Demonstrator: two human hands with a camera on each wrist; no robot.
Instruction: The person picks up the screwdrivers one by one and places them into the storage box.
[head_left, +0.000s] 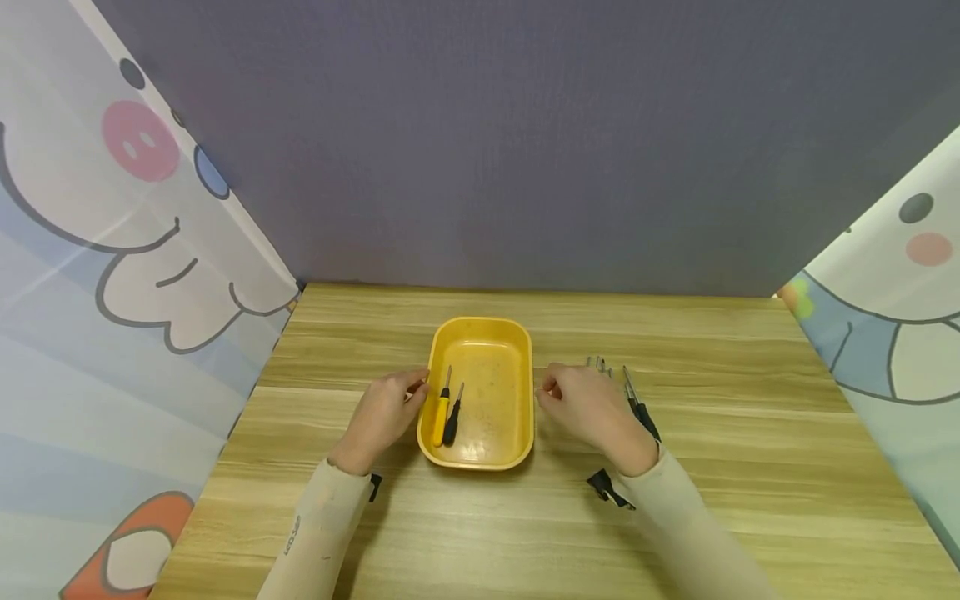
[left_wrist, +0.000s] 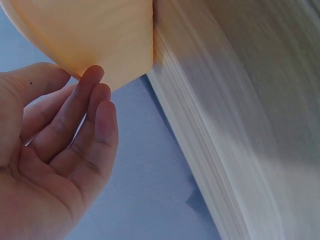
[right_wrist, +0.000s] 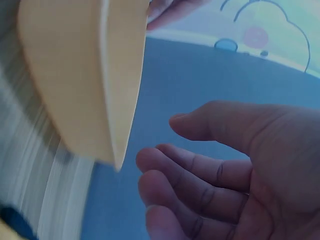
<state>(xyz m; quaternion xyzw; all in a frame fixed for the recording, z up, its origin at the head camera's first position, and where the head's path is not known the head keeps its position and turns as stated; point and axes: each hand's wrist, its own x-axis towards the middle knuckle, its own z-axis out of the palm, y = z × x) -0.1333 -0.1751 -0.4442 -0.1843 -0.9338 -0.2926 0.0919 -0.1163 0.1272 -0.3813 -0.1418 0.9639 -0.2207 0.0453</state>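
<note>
We see a yellow tray point(head_left: 491, 392) flat on the wooden table point(head_left: 765, 400), between the two hands. Inside it, along its left side, lie a yellow screwdriver point(head_left: 441, 421) and, just beside it, a black screwdriver point(head_left: 452, 425), both with their metal tips pointing toward the far end. The rest of the tray's floor is bare, and light glints near its close end.

We see the left hand point(head_left: 378, 417) at the tray's left edge. In the left wrist view its thumb and fingers close on the rim, pinching it, with fingertips against the outer wall.

The right hand point(head_left: 592, 408) is just beside the tray's right edge. In the right wrist view its fingers bend loosely, the thumb stands apart from them, and we see a gap between the fingertips and the tray; it holds nothing.

Beside and partly behind the right hand we make out a group of tools point(head_left: 643, 417) on the table, with slim metal tips and black handles; we cannot tell their full number.

Both arms wear pale sleeves point(head_left: 318, 525), the left one marked with small lettering. Beyond the table we see a dark grey panel point(head_left: 510, 167), and at either side a curtain point(head_left: 45, 375) printed with cartoon figures.
</note>
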